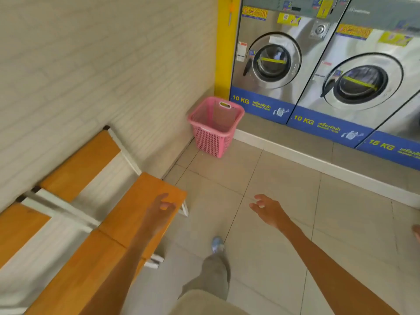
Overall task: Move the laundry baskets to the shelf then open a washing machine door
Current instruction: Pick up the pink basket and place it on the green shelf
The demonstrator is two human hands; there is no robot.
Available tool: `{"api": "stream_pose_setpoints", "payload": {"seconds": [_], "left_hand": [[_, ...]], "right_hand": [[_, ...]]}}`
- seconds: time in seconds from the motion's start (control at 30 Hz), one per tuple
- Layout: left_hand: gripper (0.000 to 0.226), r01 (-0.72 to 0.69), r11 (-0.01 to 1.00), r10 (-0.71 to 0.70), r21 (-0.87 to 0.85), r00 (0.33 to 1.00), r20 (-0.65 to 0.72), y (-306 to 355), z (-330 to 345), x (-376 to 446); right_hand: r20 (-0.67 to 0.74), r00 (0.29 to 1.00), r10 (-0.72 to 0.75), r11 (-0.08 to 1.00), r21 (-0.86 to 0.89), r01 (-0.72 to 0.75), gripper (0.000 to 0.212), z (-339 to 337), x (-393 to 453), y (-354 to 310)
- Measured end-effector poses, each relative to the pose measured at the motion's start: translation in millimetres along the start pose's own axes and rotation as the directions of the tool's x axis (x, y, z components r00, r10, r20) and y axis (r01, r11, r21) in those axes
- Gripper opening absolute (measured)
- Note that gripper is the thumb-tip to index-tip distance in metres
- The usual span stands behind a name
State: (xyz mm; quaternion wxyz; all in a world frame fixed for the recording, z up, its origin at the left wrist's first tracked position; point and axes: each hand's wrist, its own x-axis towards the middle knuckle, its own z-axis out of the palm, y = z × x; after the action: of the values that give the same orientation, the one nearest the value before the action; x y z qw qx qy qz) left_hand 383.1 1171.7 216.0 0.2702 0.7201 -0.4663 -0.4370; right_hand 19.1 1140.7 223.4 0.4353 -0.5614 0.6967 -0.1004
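A pink plastic laundry basket (214,126) stands upright on the floor in the corner, between the pale wall and the leftmost washing machine (276,57). That machine's round door is closed. A second washing machine (361,84) to its right is closed too. My left hand (160,209) hovers over the end of the wooden bench, fingers apart and empty. My right hand (267,209) is stretched out over the floor tiles, fingers loosely spread, holding nothing. Both hands are well short of the basket.
A wooden bench (127,223) with a white metal frame runs along the left wall. A raised tiled step (318,164) fronts the machines. A third machine marked 15 KG (391,146) shows at the right edge. My leg and shoe (217,245) are below.
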Motion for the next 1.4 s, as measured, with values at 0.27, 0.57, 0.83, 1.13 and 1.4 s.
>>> {"api": "stream_pose_setpoints", "payload": {"seconds": [0.27,0.57,0.83,1.13,1.4], "left_hand": [[0.044,0.0,0.999,0.0,-0.036,1.0,0.009,129,59,183],[0.042,0.019,0.997,-0.024,-0.075,0.997,-0.078,234,127,362],[0.047,0.128,0.979,-0.162,-0.159,0.961,-0.225,321,193,490],[0.043,0.256,0.89,-0.399,-0.376,0.837,-0.375,360,231,581],[0.044,0.437,0.766,-0.614,-0.472,0.713,-0.337,325,263,697]], "right_hand": [[-0.033,0.999,0.027,1.0,-0.003,-0.028,0.05,-128,172,-30],[0.0,1.0,-0.018,1.0,0.001,0.018,0.053,-249,378,-57],[0.095,0.988,-0.118,0.987,-0.096,0.127,0.047,-362,572,-99],[0.328,0.932,-0.155,0.9,-0.343,0.27,0.053,-405,757,-170],[0.351,0.926,-0.137,0.897,-0.354,0.266,0.043,-351,908,-208]]}}
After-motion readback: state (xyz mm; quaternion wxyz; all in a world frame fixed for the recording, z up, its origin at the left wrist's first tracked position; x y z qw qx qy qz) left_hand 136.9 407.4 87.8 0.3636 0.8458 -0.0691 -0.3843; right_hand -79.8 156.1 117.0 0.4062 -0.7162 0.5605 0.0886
